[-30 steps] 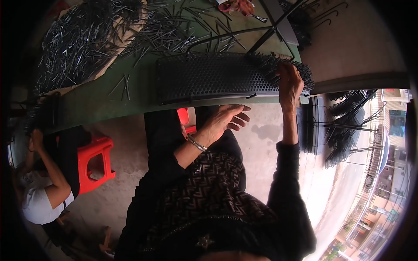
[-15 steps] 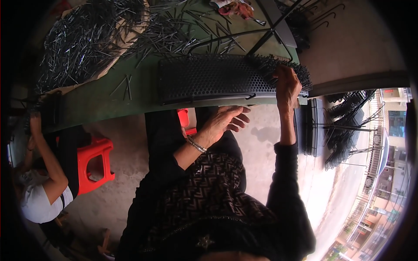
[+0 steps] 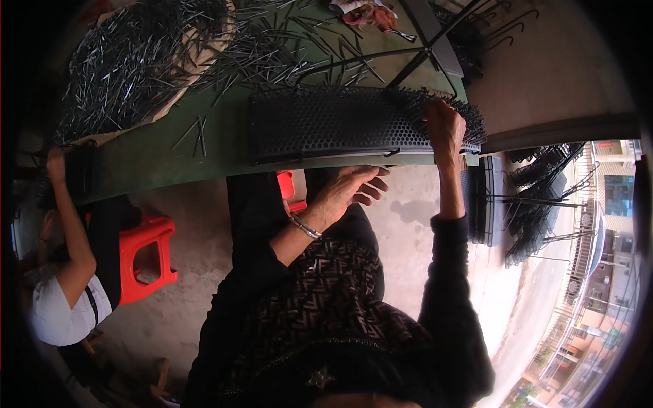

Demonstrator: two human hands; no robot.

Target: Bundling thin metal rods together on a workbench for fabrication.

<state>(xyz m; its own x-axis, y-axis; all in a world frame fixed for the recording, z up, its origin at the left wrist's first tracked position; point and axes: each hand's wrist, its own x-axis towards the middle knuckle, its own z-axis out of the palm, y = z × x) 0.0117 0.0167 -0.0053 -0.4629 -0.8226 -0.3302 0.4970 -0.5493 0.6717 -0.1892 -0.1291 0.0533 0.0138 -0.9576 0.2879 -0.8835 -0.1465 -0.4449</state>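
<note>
"What do you have through the head camera?"

"My right hand (image 3: 447,129) is over the right end of the perforated black panel (image 3: 320,126), fingers bent and drawn together. I can't tell from here whether a stick is pinched in them. My left hand (image 3: 350,187) hangs just in front of the counter (image 3: 153,162), fingers apart and half curled, with nothing in it that I can see."

"And the panel?"

"It lies along the near edge of the counter, below the dark rod frame (image 3: 401,64). Upright spikes (image 3: 411,103) crowd its right end; the holes toward the left look bare. I read this as setting sticks into holes, one by one."

"How would you do it well?"

"I'd pinch each stick lightly near its top, bring it in upright and let the hole guide it rather than push. I'd fill outward from the crowded end, wrist high, so my knuckles don't knock the neighbours."

"Any use for that idle hand?"

"I'd steady the panel's near edge with it, or hold a small bunch from the stick pile (image 3: 136,71), so the right hand reaches less."
</note>
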